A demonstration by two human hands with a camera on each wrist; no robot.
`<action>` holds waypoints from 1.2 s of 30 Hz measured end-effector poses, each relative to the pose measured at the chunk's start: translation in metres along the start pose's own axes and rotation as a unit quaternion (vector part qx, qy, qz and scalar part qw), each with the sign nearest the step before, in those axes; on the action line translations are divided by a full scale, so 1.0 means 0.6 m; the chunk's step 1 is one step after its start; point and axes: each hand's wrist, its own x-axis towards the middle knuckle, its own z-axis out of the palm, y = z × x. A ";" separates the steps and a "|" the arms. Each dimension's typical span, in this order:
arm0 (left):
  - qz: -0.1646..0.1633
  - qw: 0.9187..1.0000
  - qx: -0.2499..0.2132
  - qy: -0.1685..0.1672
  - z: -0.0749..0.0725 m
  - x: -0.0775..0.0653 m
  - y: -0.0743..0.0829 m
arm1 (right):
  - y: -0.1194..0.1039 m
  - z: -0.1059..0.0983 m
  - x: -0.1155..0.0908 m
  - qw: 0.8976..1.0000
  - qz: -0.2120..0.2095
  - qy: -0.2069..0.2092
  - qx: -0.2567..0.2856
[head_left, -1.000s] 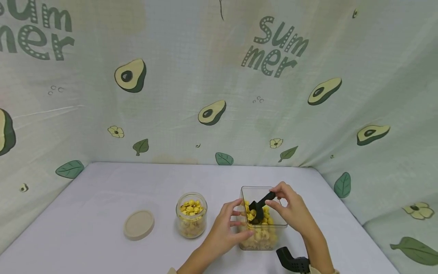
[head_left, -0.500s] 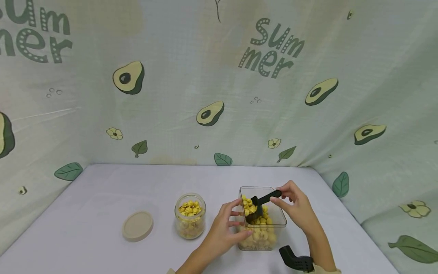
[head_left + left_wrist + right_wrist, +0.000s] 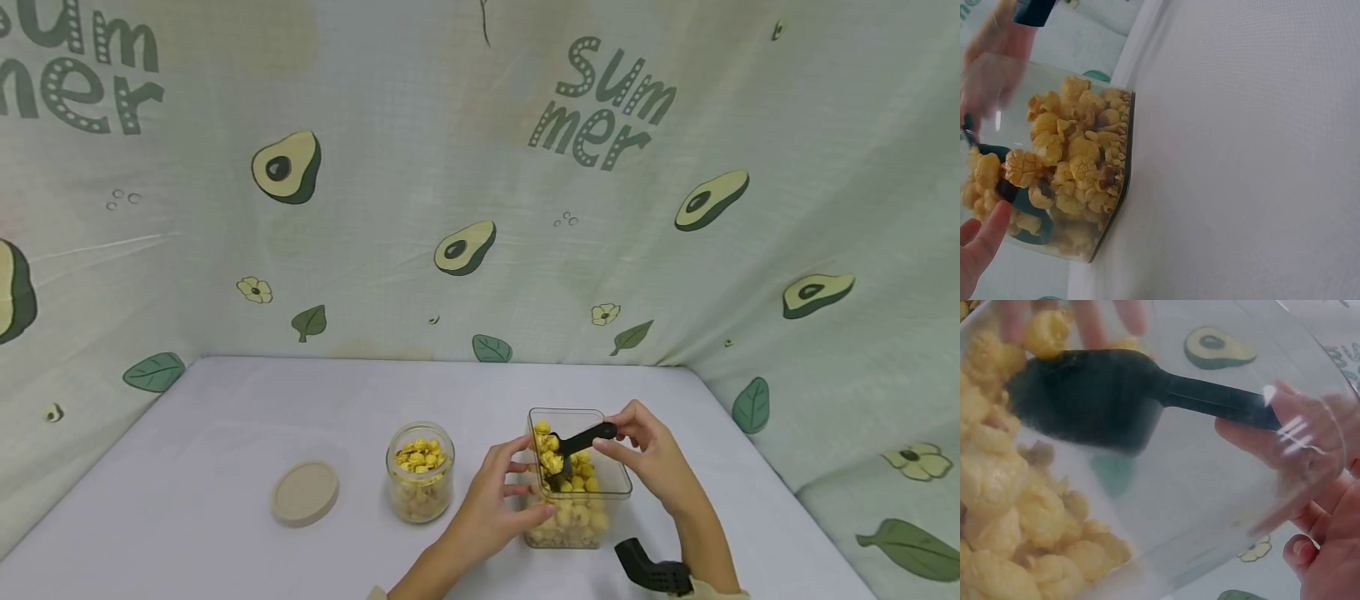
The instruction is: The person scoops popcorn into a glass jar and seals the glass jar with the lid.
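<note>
My left hand [image 3: 491, 496] holds the left side of a clear square container [image 3: 600, 495], thumb at the front and fingers spread along the wall. Popcorn [image 3: 1079, 162] fills its lower part. With thumb and fingers, my right hand [image 3: 660, 458] pinches the handle end of a black scoop [image 3: 588, 437] over the container's right rim. The scoop's bowl [image 3: 1091, 397] is inside, at the left wall, with yellow popcorn pieces heaped at it. Through the clear wall, the right wrist view shows the bowl's dark underside and the handle sloping slightly down toward the hand.
Left of the container stands an open glass jar [image 3: 420, 492] with yellow popcorn inside. A round beige lid [image 3: 304, 493] lies farther left on the white table [image 3: 360, 400]. A black device [image 3: 652, 571] sits at my right wrist. A printed curtain [image 3: 375, 167] hangs behind.
My right hand has shifted slightly right and the scoop's handle has tipped flatter. Popcorn now shows heaped at the bowl, where black showed earlier. My left hand keeps its hold.
</note>
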 end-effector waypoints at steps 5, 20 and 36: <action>0.002 1.000 0.003 0.001 0.000 0.000 0.001 | 0.012 -0.014 -0.002 0.998 0.018 0.015 0.064; -0.006 1.000 0.002 0.007 0.001 -0.003 0.006 | 0.031 -0.020 -0.004 0.984 0.047 0.051 0.161; -0.007 1.000 0.003 0.006 0.001 -0.002 0.007 | 0.042 -0.019 -0.003 0.976 0.075 0.080 0.187</action>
